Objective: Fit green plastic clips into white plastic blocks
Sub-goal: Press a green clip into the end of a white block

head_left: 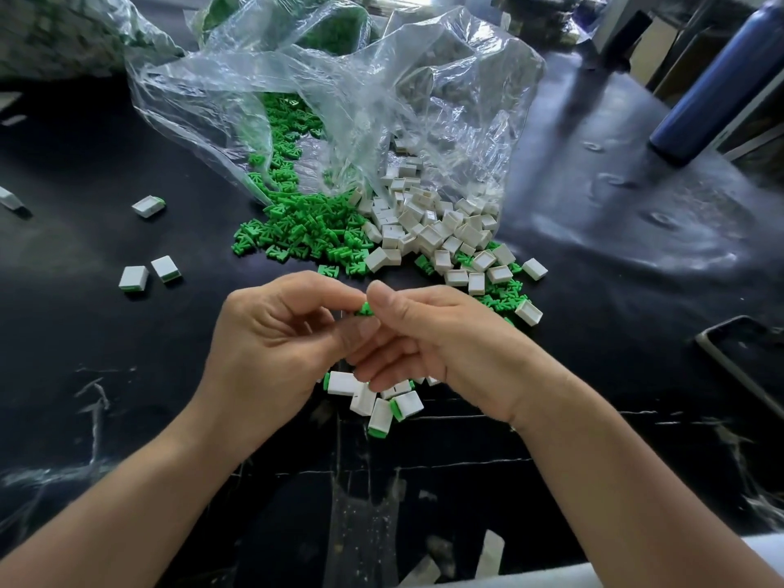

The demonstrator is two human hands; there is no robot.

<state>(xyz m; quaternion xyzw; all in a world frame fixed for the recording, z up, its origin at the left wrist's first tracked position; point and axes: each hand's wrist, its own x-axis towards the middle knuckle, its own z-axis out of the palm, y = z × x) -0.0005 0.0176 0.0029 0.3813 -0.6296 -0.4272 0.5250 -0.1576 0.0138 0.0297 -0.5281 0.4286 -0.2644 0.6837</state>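
Black tabletop (85,333) spreads left of the left grip (271,337); it and the right grip (428,337) pinch a half-hidden clip (364,309).

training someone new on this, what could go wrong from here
1. The clip is pinched only by fingertips of the left hand and right hand; it could slip and fall among the finished pieces below.
2. The loose clips and blocks mingle where the piles meet, so picking one part may scatter others.
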